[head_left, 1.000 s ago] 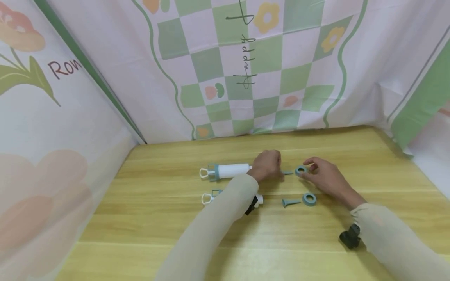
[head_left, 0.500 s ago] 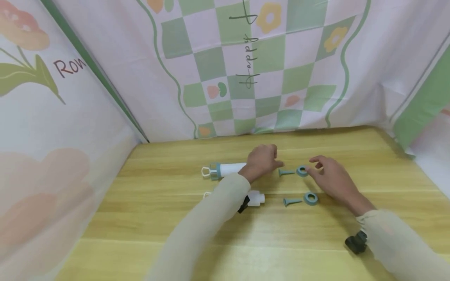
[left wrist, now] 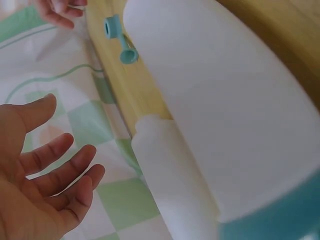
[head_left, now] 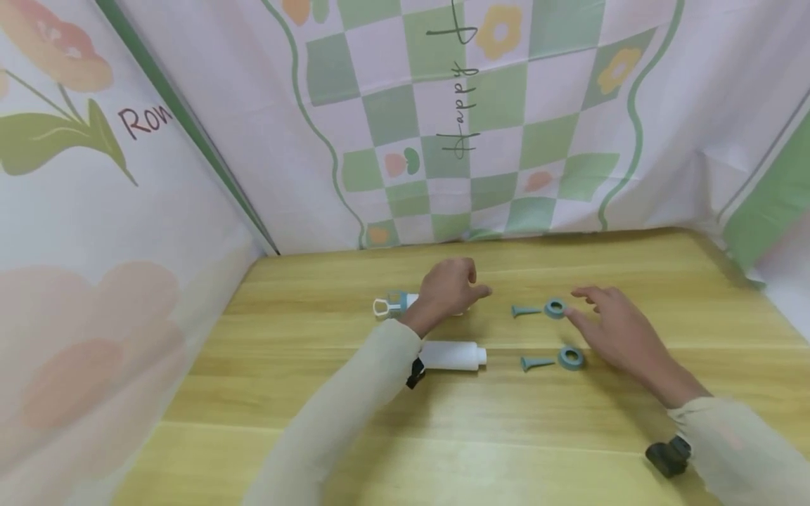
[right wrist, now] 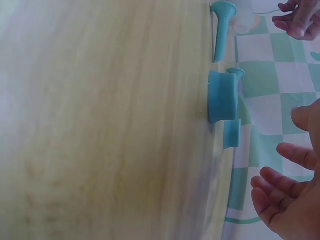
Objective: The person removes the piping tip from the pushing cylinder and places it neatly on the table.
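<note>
My left hand, holding nothing, hovers over the far white tube, whose teal collar and white loop handle stick out to its left. Its fingers spread loosely in the left wrist view. Below it, the nearer white tube lies with its narrow neck to the right, its handle end hidden by my sleeve. My right hand has loose fingers and holds nothing; its thumb tip is right at the far teal ring in the head view. Left of that ring lies a teal flared nozzle.
A second teal nozzle and a second teal ring form the nearer row on the wooden table. Printed cloth hangs behind the table's far edge, with another cloth wall at the left.
My left hand has drawn back leftward from the far nozzle, uncovering it, and now covers more of the far tube. The right hand has eased slightly right. The head view has shifted a little.
</note>
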{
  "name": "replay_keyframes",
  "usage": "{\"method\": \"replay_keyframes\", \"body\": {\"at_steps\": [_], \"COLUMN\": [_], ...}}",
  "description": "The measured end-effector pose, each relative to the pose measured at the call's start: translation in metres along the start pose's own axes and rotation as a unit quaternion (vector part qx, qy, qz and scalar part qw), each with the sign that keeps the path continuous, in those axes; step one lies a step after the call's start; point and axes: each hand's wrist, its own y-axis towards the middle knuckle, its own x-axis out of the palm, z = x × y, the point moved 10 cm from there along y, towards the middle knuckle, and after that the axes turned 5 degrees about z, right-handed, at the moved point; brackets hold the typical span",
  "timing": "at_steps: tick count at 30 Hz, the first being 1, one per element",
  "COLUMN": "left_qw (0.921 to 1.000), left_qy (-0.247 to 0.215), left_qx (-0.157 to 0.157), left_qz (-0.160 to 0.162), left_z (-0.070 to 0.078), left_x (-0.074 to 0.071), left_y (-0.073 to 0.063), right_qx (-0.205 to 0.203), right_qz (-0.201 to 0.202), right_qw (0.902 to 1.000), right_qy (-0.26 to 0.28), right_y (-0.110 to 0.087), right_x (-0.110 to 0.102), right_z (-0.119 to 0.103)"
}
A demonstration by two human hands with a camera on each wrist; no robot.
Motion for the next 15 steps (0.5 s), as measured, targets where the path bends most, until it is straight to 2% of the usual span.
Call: {"method": "replay_keyframes", "body": {"at_steps": [3,6,11,15], "left_qw": [1.0,0.9997,0.9964,0.9928], "left_qy": [-0.003,0.006,0.045,0.078], "left_qx": [0.002,0.018,0.053,0.06], "left_qz": [0.004,0.017,0.048,0.068], "left_z": [-0.006,-0.009,-0.018,-0.03], "left_x": [-0.002,-0.008,-0.018,-0.024], "left_y": [-0.006,-0.013,-0.031,-0.047], "right_qx": [-0.006,-0.007,-0.007,-0.008], "right_qz": [-0.003,-0.009,-0.014,-0.014], "right_qw": [1.0,0.9999,0.9999,0.9998], "right_qy": [-0.002,-0.001,-0.004,-0.007], "right_y": [-0.001,-0.002,-0.007,-0.012], "right_x": [-0.002,-0.003,-0.006,-0.008], "right_z": [-0.003,-0.005,-0.007,-0.007]}}
